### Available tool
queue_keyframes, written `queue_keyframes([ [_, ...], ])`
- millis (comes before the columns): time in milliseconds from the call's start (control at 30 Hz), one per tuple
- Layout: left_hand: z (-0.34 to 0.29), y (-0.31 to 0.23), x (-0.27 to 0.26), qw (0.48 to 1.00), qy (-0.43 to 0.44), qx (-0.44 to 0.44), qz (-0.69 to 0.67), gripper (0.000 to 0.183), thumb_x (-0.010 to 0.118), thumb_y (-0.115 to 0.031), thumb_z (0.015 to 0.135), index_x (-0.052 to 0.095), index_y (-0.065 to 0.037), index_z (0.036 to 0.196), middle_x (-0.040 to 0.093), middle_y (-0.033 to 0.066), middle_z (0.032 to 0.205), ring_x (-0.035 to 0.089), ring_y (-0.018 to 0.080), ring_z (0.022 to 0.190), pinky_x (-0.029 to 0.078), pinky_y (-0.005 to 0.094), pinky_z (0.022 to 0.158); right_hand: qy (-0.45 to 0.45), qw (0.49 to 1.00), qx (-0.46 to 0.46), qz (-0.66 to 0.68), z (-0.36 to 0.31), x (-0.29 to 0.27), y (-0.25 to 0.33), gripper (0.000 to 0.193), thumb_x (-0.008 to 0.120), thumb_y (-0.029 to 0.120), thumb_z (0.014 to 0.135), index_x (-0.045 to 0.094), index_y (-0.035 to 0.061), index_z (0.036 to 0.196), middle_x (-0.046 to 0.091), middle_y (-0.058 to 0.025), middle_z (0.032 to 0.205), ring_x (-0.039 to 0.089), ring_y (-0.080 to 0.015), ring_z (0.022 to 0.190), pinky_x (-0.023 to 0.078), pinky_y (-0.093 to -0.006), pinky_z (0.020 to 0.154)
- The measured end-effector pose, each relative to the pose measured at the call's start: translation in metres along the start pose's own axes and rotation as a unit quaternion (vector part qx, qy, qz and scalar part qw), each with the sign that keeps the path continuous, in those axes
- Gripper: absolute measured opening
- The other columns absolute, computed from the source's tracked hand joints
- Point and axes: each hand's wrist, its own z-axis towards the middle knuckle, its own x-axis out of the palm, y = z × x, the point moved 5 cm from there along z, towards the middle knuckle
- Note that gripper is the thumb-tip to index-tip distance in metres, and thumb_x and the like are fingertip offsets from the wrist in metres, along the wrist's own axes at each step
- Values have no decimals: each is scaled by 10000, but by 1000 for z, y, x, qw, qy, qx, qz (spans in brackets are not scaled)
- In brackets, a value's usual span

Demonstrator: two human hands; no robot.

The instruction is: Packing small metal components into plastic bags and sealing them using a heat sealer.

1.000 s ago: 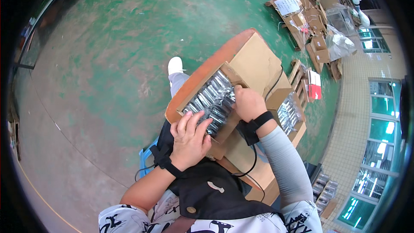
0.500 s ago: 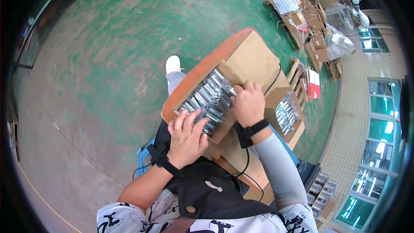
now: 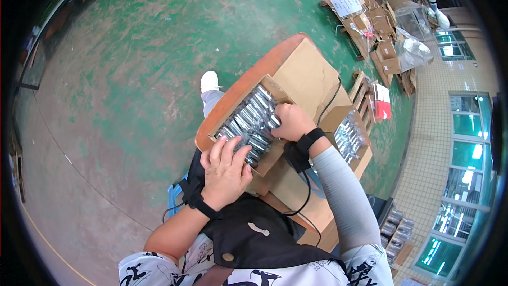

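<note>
An open cardboard box (image 3: 275,160) sits at an angle before me, filled with rows of shiny metal cylinders (image 3: 247,116) in clear plastic wrap. My left hand (image 3: 226,172) lies over the box's near left corner, fingers spread, fingertips resting on the nearest cylinders. At the box's right side my right hand (image 3: 294,123) has its fingers closed round one wrapped metal cylinder (image 3: 274,122), whose end sticks out past the fingertips among the others. The fingers' undersides are hidden.
The box stands on an orange-brown tabletop (image 3: 207,133) with flattened cardboard (image 3: 307,74). A second box of metal cylinders (image 3: 349,137) stands to the right. A black cable (image 3: 308,193) hangs by my right wrist. Pallets with cartons (image 3: 386,50) are at the far right.
My right hand has moved left and slightly down, further into the box, with the cylinder at its fingertips. The left hand has stayed nearly in place.
</note>
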Motion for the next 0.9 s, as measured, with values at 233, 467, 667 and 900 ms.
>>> queue_keyframes([
  [233, 36, -37, 27, 983, 152, 80, 67, 594, 625, -407, 835, 585, 27, 1239, 511, 146, 1376, 443, 298, 1300, 297, 444, 1067, 36, 999, -18, 12, 4, -6, 9, 206, 745, 129, 628, 691, -5, 774, 679, -226, 849, 675, -361, 870, 552, -419, 790],
  [467, 52, -37, 46, 942, 269, 114, 166, 910, 416, -696, 881, 477, 74, 1362, 409, 192, 1486, 380, 276, 1385, 194, 521, 1144, -66, 997, 26, -11, 5, 2, -3, 249, 781, 163, 636, 677, 18, 810, 687, -180, 826, 672, -360, 840, 544, -431, 754],
  [667, 42, -30, 36, 941, 285, 116, 141, 899, 459, -680, 871, 445, 55, 1388, 408, 187, 1485, 358, 283, 1402, 226, 527, 1138, 116, 993, 2, 21, 3, 7, 7, 216, 697, 121, 738, 705, -16, 906, 694, -239, 956, 691, -342, 935, 562, -414, 809],
  [900, 32, -49, 37, 942, 258, 143, 159, 912, 524, -652, 846, 430, 71, 1394, 405, 217, 1479, 364, 315, 1392, 225, 514, 1139, -4, 999, -33, -20, -10, -4, 10, 177, 586, 55, 800, 707, 0, 916, 701, -209, 881, 697, -350, 871, 571, -416, 782],
])
